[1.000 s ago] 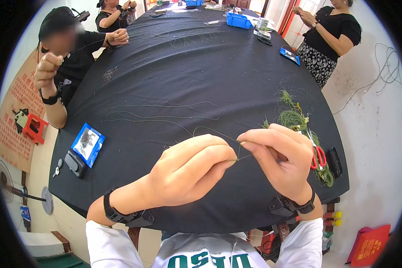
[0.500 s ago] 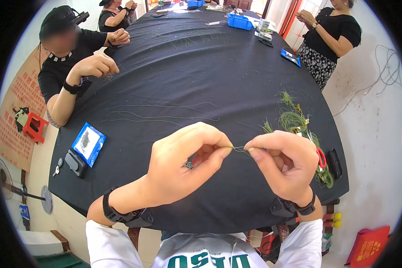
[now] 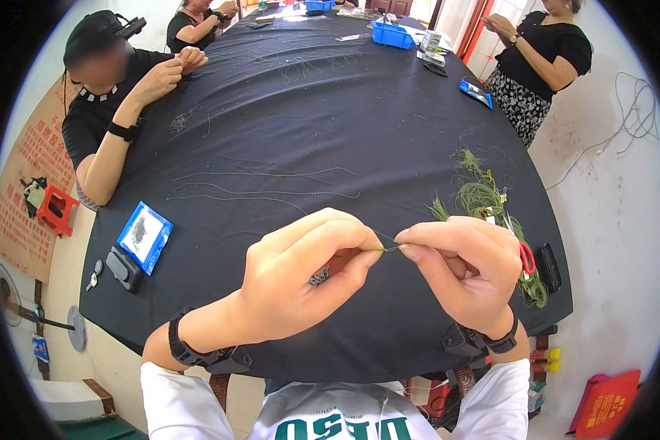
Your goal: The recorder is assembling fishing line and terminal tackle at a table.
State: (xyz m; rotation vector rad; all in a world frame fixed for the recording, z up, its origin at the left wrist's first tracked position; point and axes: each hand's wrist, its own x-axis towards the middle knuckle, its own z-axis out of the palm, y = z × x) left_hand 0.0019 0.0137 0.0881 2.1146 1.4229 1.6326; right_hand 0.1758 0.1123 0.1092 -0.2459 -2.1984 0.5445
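Thumb and forefinger of the left hand [image 3: 304, 271] press together on a thin green thread [image 3: 391, 249], while the right hand [image 3: 466, 268] pinches the same strand just beside it, leaving a short, slightly curved length between the two sets of fingertips. Both pinches are closed at the tips, held above the near part of a table spread with a black cloth [image 3: 389, 139]. Small dark pieces [image 3: 319, 276] show through the gap behind the left thumb; whether they lie in the palm or beneath it cannot be told.

Beyond the left hand, long green strands [image 3: 271, 193] stretch across the cloth. Near the right hand lies a tangled bundle of green thread [image 3: 480, 192], with red-handled scissors [image 3: 526, 258] partly hidden behind the fingers and a black case [image 3: 549, 268] alongside. Toward the left edge rest a blue-bordered packet [image 3: 145, 236] of dark bits, a rounded dark-grey case [image 3: 123, 269] and a key [image 3: 92, 281].

Farther up the left side, a co-worker in a black cap [image 3: 95, 37] brings both hands together near a dark pile [image 3: 182, 121]. A blue tray [image 3: 393, 34] sits toward the far end.
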